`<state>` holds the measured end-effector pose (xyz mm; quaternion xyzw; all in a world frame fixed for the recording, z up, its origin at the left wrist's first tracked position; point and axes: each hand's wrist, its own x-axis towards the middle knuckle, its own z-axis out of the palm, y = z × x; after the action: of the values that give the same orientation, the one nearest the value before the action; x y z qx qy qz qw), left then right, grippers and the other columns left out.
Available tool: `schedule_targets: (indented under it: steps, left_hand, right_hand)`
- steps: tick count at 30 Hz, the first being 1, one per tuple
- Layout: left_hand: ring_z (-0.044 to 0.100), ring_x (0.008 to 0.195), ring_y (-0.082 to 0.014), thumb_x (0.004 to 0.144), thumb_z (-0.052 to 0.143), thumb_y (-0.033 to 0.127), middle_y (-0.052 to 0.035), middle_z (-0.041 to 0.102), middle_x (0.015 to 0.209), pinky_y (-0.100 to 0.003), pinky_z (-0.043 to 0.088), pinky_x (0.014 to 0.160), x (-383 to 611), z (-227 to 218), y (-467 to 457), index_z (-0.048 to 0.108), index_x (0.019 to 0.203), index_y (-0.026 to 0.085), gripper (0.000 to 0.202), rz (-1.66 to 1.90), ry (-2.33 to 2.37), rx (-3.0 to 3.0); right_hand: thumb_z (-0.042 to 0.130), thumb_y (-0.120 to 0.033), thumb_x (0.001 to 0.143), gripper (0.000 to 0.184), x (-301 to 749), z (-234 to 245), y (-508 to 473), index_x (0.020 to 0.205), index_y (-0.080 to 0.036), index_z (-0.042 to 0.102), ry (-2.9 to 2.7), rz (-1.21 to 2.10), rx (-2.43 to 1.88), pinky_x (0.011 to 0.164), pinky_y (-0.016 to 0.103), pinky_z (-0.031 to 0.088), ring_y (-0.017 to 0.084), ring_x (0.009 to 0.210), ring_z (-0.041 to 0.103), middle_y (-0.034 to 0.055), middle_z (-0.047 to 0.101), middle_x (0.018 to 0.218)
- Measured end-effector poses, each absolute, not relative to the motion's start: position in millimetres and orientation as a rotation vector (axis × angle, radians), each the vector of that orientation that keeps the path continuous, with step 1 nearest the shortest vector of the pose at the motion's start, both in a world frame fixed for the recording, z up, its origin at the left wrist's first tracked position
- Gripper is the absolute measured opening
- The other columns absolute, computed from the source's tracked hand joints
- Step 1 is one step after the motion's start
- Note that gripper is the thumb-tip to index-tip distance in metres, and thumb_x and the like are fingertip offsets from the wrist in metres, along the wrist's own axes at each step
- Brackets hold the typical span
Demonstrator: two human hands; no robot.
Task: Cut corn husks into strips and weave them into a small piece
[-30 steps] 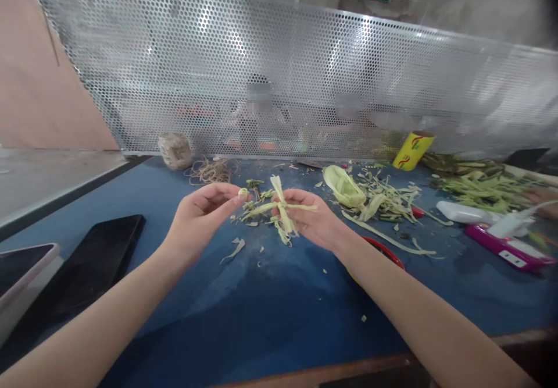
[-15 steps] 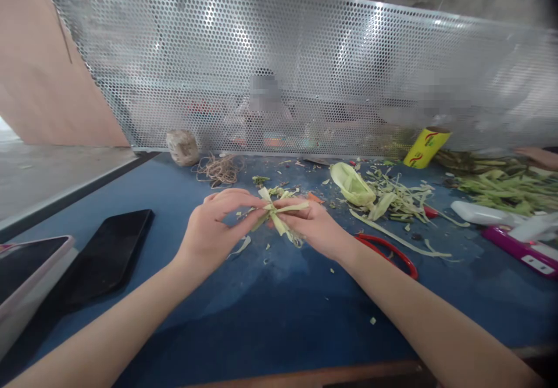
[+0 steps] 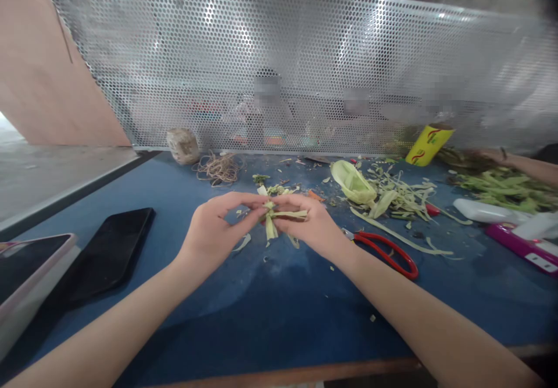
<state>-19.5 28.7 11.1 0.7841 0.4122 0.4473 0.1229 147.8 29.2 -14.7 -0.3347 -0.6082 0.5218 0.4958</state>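
Note:
My left hand [image 3: 213, 231] and my right hand [image 3: 311, 225] meet above the blue table [image 3: 261, 306], and both pinch a small bundle of pale green leaf strips [image 3: 274, 219]. The strips cross one another between my fingertips, with one end hanging down. Red-handled scissors [image 3: 386, 251] lie on the table just right of my right wrist. Small leaf scraps [image 3: 244, 242] are scattered under my hands.
A black phone [image 3: 108, 254] and a tablet [image 3: 26, 271] lie at the left. A coil of twine [image 3: 218, 170] and a heap of leaf strips [image 3: 392, 193] sit further back. A yellow cup [image 3: 429, 143] stands by the perforated metal screen [image 3: 279, 68]. Another person's arm [image 3: 523, 164] reaches in at far right.
My hands have closed in on each other and lowered slightly. The leaf bundle has been folded tighter between my fingertips, and the scissors now show fully beside my right wrist.

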Motion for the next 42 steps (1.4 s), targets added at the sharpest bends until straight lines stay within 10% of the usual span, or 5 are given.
schedule_targets:
  steps: [42]
  left_hand:
    - [0.061,0.080,-0.0181,0.078,0.055,0.025,0.0003,0.065,0.083,-0.041,0.037,0.083,-19.3,10.5,22.6,0.053,0.083,0.023,0.006,1.358,1.333,2.662]
  right_hand:
    - [0.076,-0.028,0.053,0.023,143.8,-11.2,27.2,0.074,-0.022,0.069,-1.296,1.163,-0.916,0.064,0.025,0.047,0.011,0.064,0.058,-0.0009,0.066,0.073]
